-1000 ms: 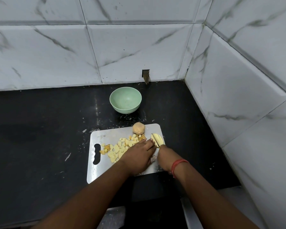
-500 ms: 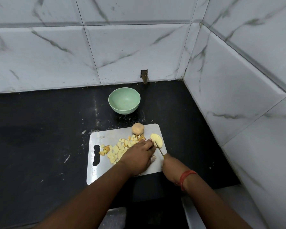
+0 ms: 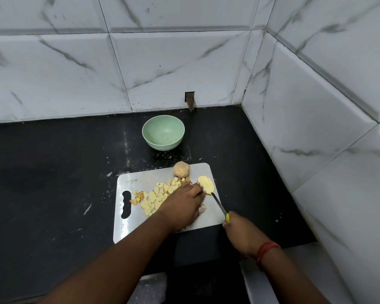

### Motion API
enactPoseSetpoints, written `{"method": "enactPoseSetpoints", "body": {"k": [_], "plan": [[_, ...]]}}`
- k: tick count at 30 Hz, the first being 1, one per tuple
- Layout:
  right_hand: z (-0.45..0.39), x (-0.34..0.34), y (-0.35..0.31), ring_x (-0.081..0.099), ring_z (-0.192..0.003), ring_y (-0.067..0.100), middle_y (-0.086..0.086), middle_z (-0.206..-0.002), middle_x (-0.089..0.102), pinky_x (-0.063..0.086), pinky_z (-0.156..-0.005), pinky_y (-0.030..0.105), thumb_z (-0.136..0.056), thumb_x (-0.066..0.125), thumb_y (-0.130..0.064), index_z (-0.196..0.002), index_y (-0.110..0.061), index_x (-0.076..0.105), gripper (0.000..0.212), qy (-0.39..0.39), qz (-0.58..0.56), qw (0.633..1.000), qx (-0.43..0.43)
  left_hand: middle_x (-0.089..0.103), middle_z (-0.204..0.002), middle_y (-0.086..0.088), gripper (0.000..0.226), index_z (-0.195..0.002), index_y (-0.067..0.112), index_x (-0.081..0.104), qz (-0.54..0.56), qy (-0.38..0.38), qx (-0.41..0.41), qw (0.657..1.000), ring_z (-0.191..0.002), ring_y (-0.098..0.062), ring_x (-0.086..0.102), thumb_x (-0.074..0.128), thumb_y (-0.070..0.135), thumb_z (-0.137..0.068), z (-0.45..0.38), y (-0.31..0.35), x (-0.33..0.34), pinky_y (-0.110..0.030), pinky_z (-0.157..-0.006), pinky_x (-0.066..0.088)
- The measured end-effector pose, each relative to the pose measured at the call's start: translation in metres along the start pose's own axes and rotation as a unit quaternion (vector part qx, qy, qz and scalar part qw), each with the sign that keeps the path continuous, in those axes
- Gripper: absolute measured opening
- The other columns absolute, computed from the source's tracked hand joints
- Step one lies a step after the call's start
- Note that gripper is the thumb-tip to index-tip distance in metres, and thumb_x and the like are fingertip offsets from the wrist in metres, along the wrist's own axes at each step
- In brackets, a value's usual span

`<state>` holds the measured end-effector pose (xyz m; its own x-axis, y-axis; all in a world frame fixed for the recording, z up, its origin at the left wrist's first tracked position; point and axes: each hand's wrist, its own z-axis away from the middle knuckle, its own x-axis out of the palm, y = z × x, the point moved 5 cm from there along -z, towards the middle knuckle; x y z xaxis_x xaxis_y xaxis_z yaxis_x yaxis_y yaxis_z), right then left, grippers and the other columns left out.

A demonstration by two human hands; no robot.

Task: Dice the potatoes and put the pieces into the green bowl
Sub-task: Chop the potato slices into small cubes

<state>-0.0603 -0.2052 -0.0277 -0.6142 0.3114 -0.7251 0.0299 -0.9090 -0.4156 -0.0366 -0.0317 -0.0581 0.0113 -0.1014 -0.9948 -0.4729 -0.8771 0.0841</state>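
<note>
The right hand [image 3: 242,232] is curled round the yellow handle of a slim steel-bladed knife [image 3: 218,205], near the right near corner of the board. The blade runs up and left, and its tip meets the near end of the pale yellow sliced potatoes half [image 3: 206,184]. The left hand [image 3: 182,204] lies palm down on the board, fingers extended, with its fingertips [image 3: 199,187] touching the left edge of that half; it presses rather than grips. A small pale scrap shows under its right side (what it is cannot be told).

Both rest on the rectangular light-grey cutting board with a slotted handle [image 3: 138,224], which sits on the black stone worktop [image 3: 42,183]. Left of the left hand lies a heap of yellow diced potato cubes [image 3: 155,197]. A round unpeeled tan potato [image 3: 181,169] sits at the far edge of the board. Beyond it stands the round pale green bowl [image 3: 163,132], with no pieces visible in it.

Risks, as judged:
- The fingertips are right beside the blade tip; a slip could reach them.
- The slices may fan apart under the cut, giving uneven dice.
- The whole potato could roll off the far edge if nudged.
- The heap sits well apart from the bowl; pieces may spill on transfer.
</note>
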Motion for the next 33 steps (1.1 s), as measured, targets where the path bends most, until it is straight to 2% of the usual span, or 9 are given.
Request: {"method": "enactPoseSetpoints", "body": {"k": [5,10,16,19,21,25,28,31,33], "plan": [[-0.003,0.0,0.003,0.049,-0.074,0.01,-0.002,-0.083,0.051,0.035,-0.061,0.026,-0.101,0.039,-0.027,-0.087,-0.02,0.044,0.017,-0.016,0.01,1.0,0.001,0.047,-0.145,-0.01,0.046,-0.14,0.015,0.057,-0.002,0.022,-0.003,1.0,-0.14,-0.026,0.039,0.048,0.041,-0.103,-0.001,-0.002,-0.007,-0.046,-0.126,0.015],[-0.006,-0.001,0.003,0.05,-0.075,0.011,-0.001,-0.085,0.052,0.035,-0.062,0.027,-0.1,0.039,-0.025,-0.09,-0.018,0.047,0.015,-0.021,0.028,0.999,0.005,0.044,-0.15,-0.01,0.045,-0.143,0.017,0.051,0.011,0.004,-0.018,1.0,-0.141,-0.026,0.039,0.046,0.039,-0.104,-0.002,-0.004,-0.007,-0.047,-0.127,0.012],[-0.014,-0.014,-0.006,0.051,-0.081,0.019,0.006,-0.092,0.053,0.035,-0.07,0.027,-0.099,0.038,-0.017,-0.092,-0.014,0.043,0.01,0.0,0.037,0.999,0.023,0.054,-0.13,-0.007,0.045,-0.138,0.016,0.056,-0.012,-0.007,-0.019,1.0,-0.129,-0.026,0.046,0.046,0.04,-0.102,-0.006,-0.002,-0.008,-0.049,-0.125,0.013],[-0.02,-0.017,-0.01,0.05,-0.083,0.022,0.014,-0.108,0.06,0.036,-0.072,0.027,-0.098,0.037,-0.013,-0.094,-0.014,0.043,0.007,0.0,0.032,0.999,0.035,0.054,-0.122,-0.006,0.043,-0.13,0.017,0.059,-0.023,-0.005,-0.011,1.0,-0.129,-0.026,0.044,0.048,0.042,-0.098,-0.009,-0.003,-0.006,-0.052,-0.124,0.013],[-0.023,-0.016,-0.009,0.05,-0.084,0.022,0.014,-0.111,0.06,0.036,-0.072,0.027,-0.098,0.038,-0.014,-0.095,-0.014,0.043,0.006,-0.002,0.035,0.999,0.034,0.052,-0.121,-0.006,0.042,-0.13,0.018,0.058,-0.018,-0.003,-0.002,1.0,-0.126,-0.025,0.045,0.048,0.042,-0.097,-0.009,-0.002,-0.007,-0.051,-0.125,0.011],[-0.022,-0.015,-0.004,0.053,-0.083,0.02,0.008,-0.096,0.056,0.037,-0.068,0.028,-0.1,0.038,-0.021,-0.097,-0.013,0.046,0.011,0.001,0.031,0.999,0.018,0.043,-0.142,-0.012,0.045,-0.141,0.02,0.051,0.008,-0.01,0.002,1.0,-0.137,-0.026,0.038,0.048,0.036,-0.1,-0.009,-0.007,-0.009,-0.047,-0.126,0.01],[-0.02,-0.016,0.004,0.051,-0.074,0.016,0.002,-0.083,0.051,0.039,-0.061,0.028,-0.101,0.039,-0.023,-0.095,-0.011,0.047,0.015,0.018,0.012,1.0,0.014,0.033,-0.157,-0.016,0.047,-0.151,0.016,0.042,0.003,-0.011,-0.008,1.0,-0.147,-0.032,0.029,0.044,0.022,-0.104,-0.01,-0.008,-0.011,-0.044,-0.127,0.009],[-0.021,-0.019,0.008,0.057,-0.077,0.021,0.006,-0.085,0.055,0.045,-0.07,0.033,-0.102,0.038,-0.024,-0.1,-0.009,0.049,0.019,0.059,-0.032,0.997,0.023,0.041,-0.152,-0.014,0.045,-0.148,0.011,0.047,-0.018,0.004,-0.011,1.0,-0.144,-0.031,0.036,0.042,0.011,-0.103,-0.017,-0.009,-0.015,-0.038,-0.125,0.007],[-0.025,-0.025,0.003,0.06,-0.081,0.026,0.011,-0.091,0.059,0.044,-0.067,0.032,-0.102,0.038,-0.025,-0.101,-0.01,0.047,0.018,0.101,-0.07,0.992,0.025,0.052,-0.137,-0.012,0.041,-0.139,0.011,0.056,-0.03,0.001,0.001,1.0,-0.132,-0.031,0.047,0.046,0.01,-0.1,-0.023,-0.011,-0.014,-0.04,-0.124,0.02]]}}
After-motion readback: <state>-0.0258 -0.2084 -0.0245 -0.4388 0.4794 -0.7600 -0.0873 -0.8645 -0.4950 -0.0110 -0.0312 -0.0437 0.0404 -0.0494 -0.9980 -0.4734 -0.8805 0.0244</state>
